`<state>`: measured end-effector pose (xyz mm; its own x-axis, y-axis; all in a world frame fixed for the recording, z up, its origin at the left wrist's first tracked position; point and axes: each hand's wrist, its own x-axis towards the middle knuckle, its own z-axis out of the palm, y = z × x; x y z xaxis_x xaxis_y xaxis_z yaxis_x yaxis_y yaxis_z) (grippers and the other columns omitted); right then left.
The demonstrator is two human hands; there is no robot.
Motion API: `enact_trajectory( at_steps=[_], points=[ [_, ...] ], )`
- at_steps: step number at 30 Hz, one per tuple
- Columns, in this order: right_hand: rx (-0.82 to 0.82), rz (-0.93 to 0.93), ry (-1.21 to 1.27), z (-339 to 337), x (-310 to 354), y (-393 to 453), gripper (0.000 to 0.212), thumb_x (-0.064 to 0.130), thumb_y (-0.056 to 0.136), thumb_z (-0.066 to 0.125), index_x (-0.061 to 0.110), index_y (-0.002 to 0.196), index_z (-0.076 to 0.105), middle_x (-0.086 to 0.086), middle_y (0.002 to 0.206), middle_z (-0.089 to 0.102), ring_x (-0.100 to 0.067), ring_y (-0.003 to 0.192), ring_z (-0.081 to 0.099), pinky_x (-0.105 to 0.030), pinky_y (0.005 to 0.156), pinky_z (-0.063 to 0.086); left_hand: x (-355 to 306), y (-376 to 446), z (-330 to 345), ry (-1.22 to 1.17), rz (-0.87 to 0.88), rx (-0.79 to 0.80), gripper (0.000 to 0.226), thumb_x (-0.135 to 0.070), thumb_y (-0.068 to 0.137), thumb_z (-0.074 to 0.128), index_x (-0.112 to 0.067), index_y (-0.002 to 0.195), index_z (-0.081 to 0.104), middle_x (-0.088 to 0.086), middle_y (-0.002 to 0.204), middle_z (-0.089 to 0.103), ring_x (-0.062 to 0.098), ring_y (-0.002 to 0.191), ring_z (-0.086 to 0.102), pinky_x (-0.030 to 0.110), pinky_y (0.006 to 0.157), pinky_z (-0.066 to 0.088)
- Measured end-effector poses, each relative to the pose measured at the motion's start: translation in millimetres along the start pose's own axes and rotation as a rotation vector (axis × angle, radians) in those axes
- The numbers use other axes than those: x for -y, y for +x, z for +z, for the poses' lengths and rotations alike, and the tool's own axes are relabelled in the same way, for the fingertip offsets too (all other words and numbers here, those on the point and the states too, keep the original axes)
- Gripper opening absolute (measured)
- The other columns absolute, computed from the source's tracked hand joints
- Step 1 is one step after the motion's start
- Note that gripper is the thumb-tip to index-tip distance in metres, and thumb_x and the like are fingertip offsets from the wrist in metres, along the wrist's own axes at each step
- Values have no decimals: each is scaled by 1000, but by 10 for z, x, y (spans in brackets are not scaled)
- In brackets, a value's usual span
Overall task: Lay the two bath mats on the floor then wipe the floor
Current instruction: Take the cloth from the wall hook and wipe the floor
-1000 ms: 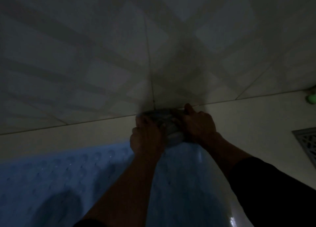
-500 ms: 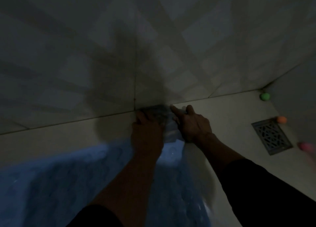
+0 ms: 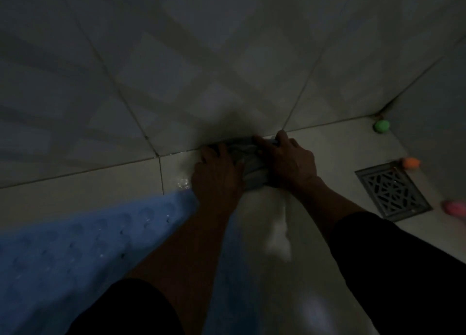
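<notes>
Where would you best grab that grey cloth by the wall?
Take the grey cloth by its bunched near end, coming from above on the room side. Its far edge is jammed against the wall, and it lies flattened under the left hand and right hand.

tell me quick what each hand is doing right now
Left hand: palm down, pressing the grey cloth against the floor by the wall.
Right hand: also pressing on the cloth, fingers spread over it.

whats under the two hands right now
A crumpled grey cloth, pressed by the left hand and right hand onto the floor at the wall base. The floor beneath it is hidden.
</notes>
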<state>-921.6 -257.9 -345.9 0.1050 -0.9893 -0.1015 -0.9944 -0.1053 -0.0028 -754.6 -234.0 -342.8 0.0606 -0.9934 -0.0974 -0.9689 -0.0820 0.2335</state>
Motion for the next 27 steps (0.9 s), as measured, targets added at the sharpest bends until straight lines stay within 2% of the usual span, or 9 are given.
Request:
enact_trajectory(
  at_steps=[3,5,7,12,14,17,19,27],
  points=[
    [-76,-34,25,52,-162,44,53,53,97,41,44,148,27,-9,134,35,-32,117,42,-39,69,44,-157,19,52,32,-29,-31,62,-59,99,35,-17,144,34,19,140,40,41,103,58,41,74,41],
    [-115,-41,55,89,-260,43,49,51,99,37,42,147,29,-10,133,35,-33,118,40,-42,72,46,-255,5,93,13,-51,-25,61,-59,99,33,-18,145,33,18,145,35,41,107,55,42,78,41],
    [-117,-46,70,128,-359,10,52,48,98,40,40,148,28,-13,135,33,-36,120,38,-46,78,48,-361,-46,152,25,-56,-18,62,-59,100,30,-19,146,32,17,149,31,40,110,52,43,84,42],
    [-18,-22,89,98,-457,-217,74,53,89,52,32,153,19,-16,146,26,-38,130,28,-50,95,38,-505,-259,228,129,-53,-18,64,-60,98,32,-17,146,32,19,148,32,41,103,56,41,77,41],
    [0,-39,82,100,-480,-364,82,57,86,54,29,153,17,-15,145,27,-38,129,28,-50,95,36,-520,-368,244,134,-49,-10,65,-61,97,33,-17,146,31,21,147,33,42,102,57,40,76,41],
    [-52,-32,113,147,-488,-571,62,52,98,32,26,153,19,-14,143,30,-36,127,30,-50,96,35,-564,-532,264,114,-81,21,66,-61,98,33,-19,149,27,21,151,30,44,107,56,43,84,44],
    [-41,-23,106,167,-476,-704,60,52,100,25,24,153,18,-14,144,30,-36,129,29,-50,96,33,-595,-667,288,132,-86,19,67,-61,98,33,-19,150,27,21,152,30,44,107,56,43,85,44],
    [-4,-4,146,197,-448,-1373,60,48,100,32,22,153,20,-11,141,33,-34,127,29,-49,95,33,-676,-1306,358,165,-86,21,68,-60,99,30,-16,150,27,22,149,36,42,102,60,41,79,48]
  ],
)
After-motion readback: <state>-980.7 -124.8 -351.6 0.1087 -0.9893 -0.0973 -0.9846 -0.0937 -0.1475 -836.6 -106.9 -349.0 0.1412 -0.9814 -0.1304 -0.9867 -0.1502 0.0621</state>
